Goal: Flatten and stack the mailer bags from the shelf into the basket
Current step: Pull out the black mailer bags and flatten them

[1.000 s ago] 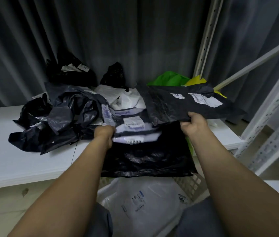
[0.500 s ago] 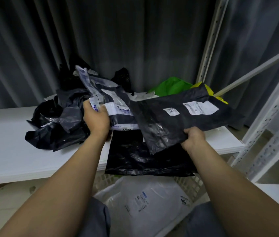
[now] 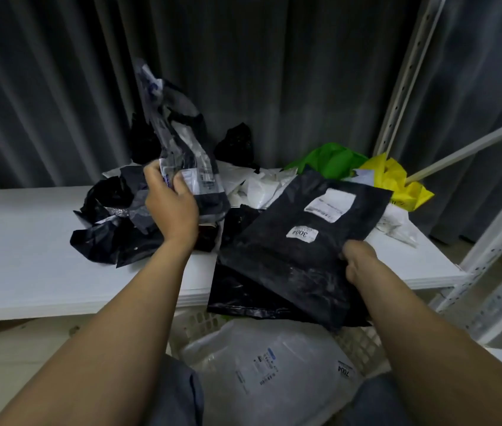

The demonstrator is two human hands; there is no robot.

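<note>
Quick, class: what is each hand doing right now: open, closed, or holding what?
Left hand: closed, holding a crumpled labelled mailer bag.
Right hand: closed, holding the edge of a flat black mailer bag.

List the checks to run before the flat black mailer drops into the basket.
1. Grip of right hand on black mailer: ok.
2. Black mailer flat: ok.
3. The basket below it, white mailer lying flat inside: ok.
4. Black mailer free of the bag beneath it: cannot tell.
5. Flattening of the crumpled mailer in left hand: not ok.
</note>
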